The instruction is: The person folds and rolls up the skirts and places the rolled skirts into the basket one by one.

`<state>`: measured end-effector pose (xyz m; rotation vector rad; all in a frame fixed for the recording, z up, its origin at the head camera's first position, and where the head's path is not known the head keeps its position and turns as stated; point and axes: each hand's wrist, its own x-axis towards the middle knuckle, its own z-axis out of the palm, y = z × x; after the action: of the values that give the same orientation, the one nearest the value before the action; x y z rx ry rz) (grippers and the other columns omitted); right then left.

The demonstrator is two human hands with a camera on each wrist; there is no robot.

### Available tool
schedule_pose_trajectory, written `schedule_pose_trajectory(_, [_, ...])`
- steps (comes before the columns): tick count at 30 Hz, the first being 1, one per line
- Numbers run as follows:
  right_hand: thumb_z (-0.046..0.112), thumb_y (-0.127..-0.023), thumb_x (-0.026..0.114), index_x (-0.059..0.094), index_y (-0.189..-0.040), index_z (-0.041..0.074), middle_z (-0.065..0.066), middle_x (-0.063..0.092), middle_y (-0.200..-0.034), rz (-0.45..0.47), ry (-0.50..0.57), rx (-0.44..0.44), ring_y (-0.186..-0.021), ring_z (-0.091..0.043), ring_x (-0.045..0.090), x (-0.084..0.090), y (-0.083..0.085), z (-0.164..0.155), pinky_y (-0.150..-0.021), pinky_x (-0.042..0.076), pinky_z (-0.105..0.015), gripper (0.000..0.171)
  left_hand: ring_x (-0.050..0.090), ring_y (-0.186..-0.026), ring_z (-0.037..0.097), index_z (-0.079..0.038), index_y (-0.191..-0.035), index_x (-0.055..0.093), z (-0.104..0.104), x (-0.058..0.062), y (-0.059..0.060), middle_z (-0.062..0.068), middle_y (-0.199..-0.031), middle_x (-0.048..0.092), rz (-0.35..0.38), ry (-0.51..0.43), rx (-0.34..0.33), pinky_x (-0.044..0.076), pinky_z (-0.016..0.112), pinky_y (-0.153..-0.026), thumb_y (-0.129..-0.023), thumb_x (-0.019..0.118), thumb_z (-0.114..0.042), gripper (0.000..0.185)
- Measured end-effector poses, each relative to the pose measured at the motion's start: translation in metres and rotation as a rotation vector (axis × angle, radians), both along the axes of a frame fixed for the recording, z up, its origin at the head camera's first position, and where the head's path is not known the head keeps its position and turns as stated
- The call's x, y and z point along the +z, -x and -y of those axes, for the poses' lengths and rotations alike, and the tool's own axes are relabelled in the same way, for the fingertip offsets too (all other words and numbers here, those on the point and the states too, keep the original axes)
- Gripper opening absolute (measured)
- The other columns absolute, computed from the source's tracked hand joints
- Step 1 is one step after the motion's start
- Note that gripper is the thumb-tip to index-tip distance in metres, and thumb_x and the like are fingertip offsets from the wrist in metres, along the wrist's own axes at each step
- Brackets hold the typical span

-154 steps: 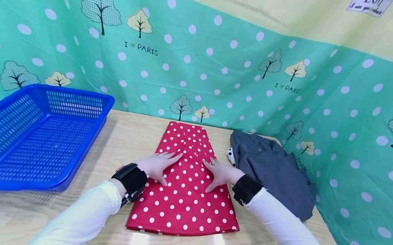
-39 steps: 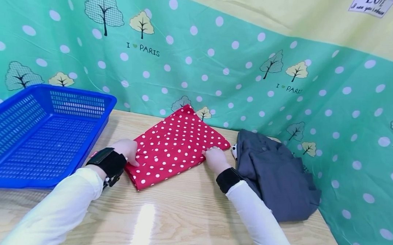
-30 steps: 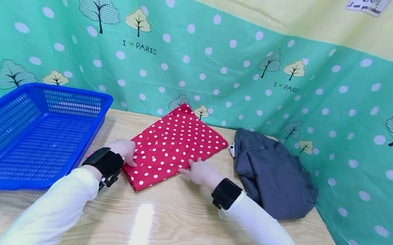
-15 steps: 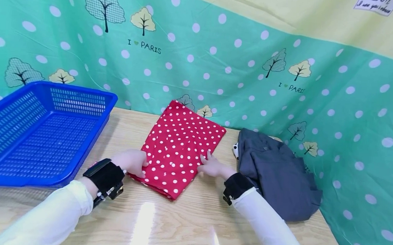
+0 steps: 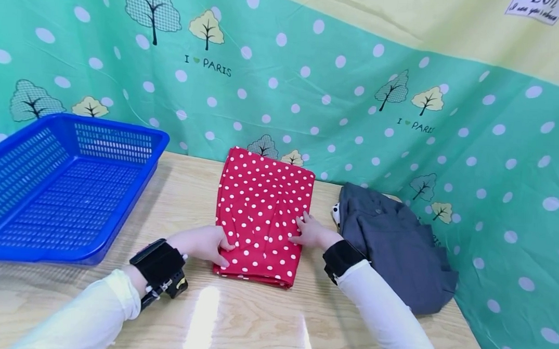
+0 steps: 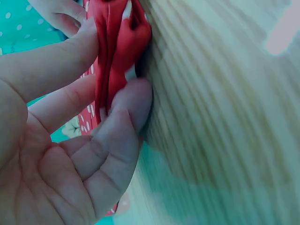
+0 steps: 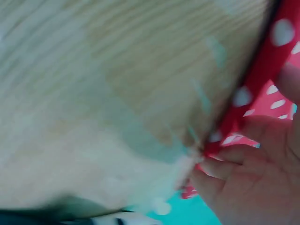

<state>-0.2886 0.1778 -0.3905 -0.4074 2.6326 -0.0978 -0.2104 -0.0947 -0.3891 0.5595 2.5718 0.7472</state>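
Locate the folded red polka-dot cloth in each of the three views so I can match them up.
Head: red polka-dot cloth lies mid-table, between both hands.
Left wrist: its folded edge runs down from the top, left of centre, pinched by the left hand.
Right wrist: its edge shows at the right, above the right hand.
Shared landmark: the wooden table.

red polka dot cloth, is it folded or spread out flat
Folded. The red polka dot cloth lies as a compact rectangle on the table, and the left wrist view shows stacked layers at its edge, pinched by the left hand.
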Motion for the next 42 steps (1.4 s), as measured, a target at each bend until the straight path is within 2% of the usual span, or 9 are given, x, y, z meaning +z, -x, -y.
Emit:
schedule_pose_trajectory(7, [0.047, -0.077, 0.072, 0.019, -0.152, 0.021, -0.007, 0.012, -0.158, 0.235, 0.006, 0.143, -0.144, -0.029, 0.011, 0.014, -0.039, 0.011, -0.112, 0.026, -0.051, 0.095, 0.044, -0.056, 0.013, -0.004, -0.110, 0.070, -0.005, -0.005, -0.003, 0.005, -0.092, 0.073, 0.039, -0.013, 0.004, 0.039, 0.024, -0.058, -0.074, 0.080, -0.019, 0.040])
schedule_pose_trajectory(9, [0.047, -0.075, 0.073, 0.017, -0.152, 0.023, -0.006, 0.011, -0.158, 0.243, -0.016, 0.166, -0.144, -0.029, 0.011, 0.015, -0.046, 0.012, -0.111, 0.026, -0.051, 0.098, 0.047, -0.060, 0.013, -0.004, -0.113, 0.068, -0.005, -0.003, -0.005, 0.005, -0.098, 0.072, 0.033, 0.007, -0.006, 0.040, 0.024, -0.061, -0.074, 0.081, -0.020, 0.045])
schedule_pose_trajectory(13, [0.045, -0.075, 0.074, 0.016, -0.152, 0.025, -0.005, 0.010, -0.158, 0.197, -0.046, 0.174, -0.144, -0.028, 0.010, 0.013, -0.052, 0.012, -0.112, 0.025, -0.051, 0.098, 0.049, -0.064, 0.013, -0.004, -0.119, 0.065, -0.005, 0.002, -0.011, 0.001, -0.086, 0.067, 0.006, 0.032, -0.048, 0.040, 0.026, -0.064, -0.071, 0.082, -0.020, 0.054])
schedule_pose_trajectory(16, [0.045, -0.075, 0.074, 0.021, -0.151, 0.025, -0.005, 0.017, -0.157, 0.125, -0.068, 0.215, -0.143, -0.027, 0.017, 0.014, -0.056, 0.013, -0.111, 0.030, -0.047, 0.095, 0.050, -0.073, 0.012, -0.004, -0.119, 0.066, -0.005, 0.004, -0.016, -0.001, -0.085, 0.061, -0.080, 0.059, -0.100, 0.043, 0.028, -0.070, -0.068, 0.085, -0.021, 0.057])
schedule_pose_trajectory(21, [0.049, -0.072, 0.077, 0.044, -0.142, 0.022, -0.005, 0.046, -0.142, -0.038, -0.111, 0.318, -0.126, -0.023, 0.046, 0.019, -0.071, 0.018, -0.096, 0.047, -0.037, 0.082, 0.049, -0.091, 0.011, -0.012, -0.113, 0.069, -0.008, 0.005, -0.023, -0.001, -0.098, 0.054, -0.297, 0.092, -0.232, 0.048, 0.030, -0.078, -0.064, 0.087, -0.027, 0.055])
schedule_pose_trajectory(26, [0.050, -0.074, 0.075, 0.050, -0.137, 0.018, -0.007, 0.056, -0.133, -0.102, -0.102, 0.415, -0.117, -0.021, 0.055, 0.022, -0.083, 0.020, -0.095, 0.048, -0.035, 0.075, 0.047, -0.078, 0.005, -0.017, -0.089, 0.068, -0.012, 0.007, -0.025, -0.005, -0.086, 0.053, -0.466, 0.050, -0.450, 0.047, 0.021, -0.072, -0.071, 0.082, -0.019, 0.023])
schedule_pose_trajectory(29, [0.047, -0.074, 0.075, 0.055, -0.133, 0.017, -0.004, 0.060, -0.125, -0.154, -0.070, 0.468, -0.109, -0.017, 0.058, 0.023, -0.086, 0.019, -0.092, 0.049, -0.031, 0.068, 0.048, -0.070, 0.001, -0.019, -0.079, 0.063, -0.014, 0.010, -0.026, -0.009, -0.078, 0.056, -0.530, 0.030, -0.523, 0.046, 0.018, -0.070, -0.075, 0.077, -0.014, 0.016])
schedule_pose_trajectory(35, [0.042, -0.075, 0.076, 0.066, -0.110, 0.018, 0.003, 0.063, -0.094, -0.267, -0.071, 0.623, -0.078, -0.004, 0.054, 0.019, -0.094, 0.022, -0.073, 0.049, -0.017, 0.044, 0.050, -0.070, 0.004, -0.018, -0.082, 0.067, -0.016, 0.015, -0.032, -0.007, -0.078, 0.059, -0.578, 0.175, -0.507, 0.048, 0.020, -0.071, -0.073, 0.080, -0.015, 0.017])
schedule_pose_trajectory(42, [0.035, -0.073, 0.079, 0.058, -0.115, 0.016, 0.000, 0.062, -0.098, -0.331, -0.174, 0.686, -0.080, -0.009, 0.056, 0.013, -0.102, 0.031, -0.075, 0.050, -0.022, 0.051, 0.060, -0.104, 0.018, -0.018, -0.115, 0.065, -0.024, 0.004, -0.041, 0.004, -0.113, 0.064, -0.518, 0.326, -0.416, 0.050, 0.033, -0.092, -0.073, 0.081, -0.018, 0.045])
